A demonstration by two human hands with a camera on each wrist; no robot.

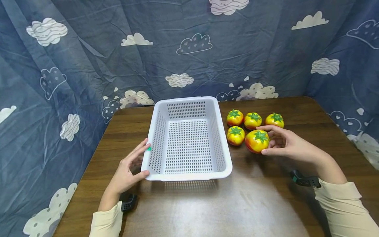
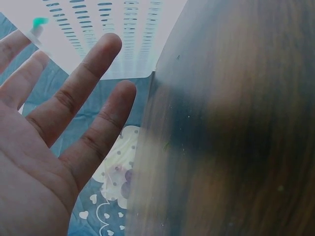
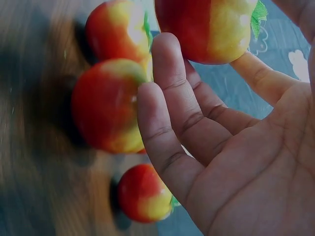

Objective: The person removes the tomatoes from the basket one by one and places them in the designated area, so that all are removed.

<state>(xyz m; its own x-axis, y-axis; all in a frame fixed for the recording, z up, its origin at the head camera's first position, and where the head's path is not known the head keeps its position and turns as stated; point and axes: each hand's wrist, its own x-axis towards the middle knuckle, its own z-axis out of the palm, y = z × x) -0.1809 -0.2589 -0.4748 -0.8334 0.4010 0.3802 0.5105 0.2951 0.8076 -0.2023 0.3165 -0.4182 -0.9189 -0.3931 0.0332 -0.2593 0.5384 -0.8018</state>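
A white plastic basket [image 1: 189,176] with slotted walls stands on the table, nothing inside it. My left hand [image 1: 128,171] is at its near left corner, fingertips and thumb touching the rim. Those fingers look fairly straight in the left wrist view, close beside the basket's slotted wall [image 2: 142,29]. My right hand [image 1: 285,144] pinches a red-and-yellow tomato [image 1: 257,141] with a green leafy top between thumb and fingertips. In the right wrist view this tomato [image 3: 211,29] is at the fingertips, apart from the others.
Several more tomatoes stand right of the basket: one front left [image 1: 236,135], two behind, and one far right [image 1: 274,120]. The brown wooden table [image 1: 231,210] ends at a blue cloud-print curtain [image 1: 165,65] at the back and sides.
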